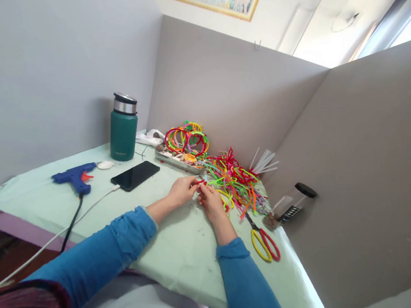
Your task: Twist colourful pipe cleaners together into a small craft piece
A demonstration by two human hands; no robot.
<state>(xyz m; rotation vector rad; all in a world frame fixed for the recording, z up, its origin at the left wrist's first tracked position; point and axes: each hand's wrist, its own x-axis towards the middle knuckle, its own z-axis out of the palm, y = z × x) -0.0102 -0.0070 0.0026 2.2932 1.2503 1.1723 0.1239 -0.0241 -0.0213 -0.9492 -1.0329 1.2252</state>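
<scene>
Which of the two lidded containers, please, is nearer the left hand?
The green tumbler, behind the smartphone; the clear jar is farther from the left hand, near the right partition.

Left hand (181,191) and right hand (211,203) pinch close together.

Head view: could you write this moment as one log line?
left hand: holding red piece | right hand: at same piece | glue gun: lying left | scissors: lying right | phone: screen dark

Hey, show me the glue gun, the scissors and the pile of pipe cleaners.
Blue glue gun (74,176), head view: middle of its body.
Red-and-yellow scissors (258,228), head view: where blades meet handles.
Pipe cleaner pile (234,178), head view: middle of the heap.
</scene>
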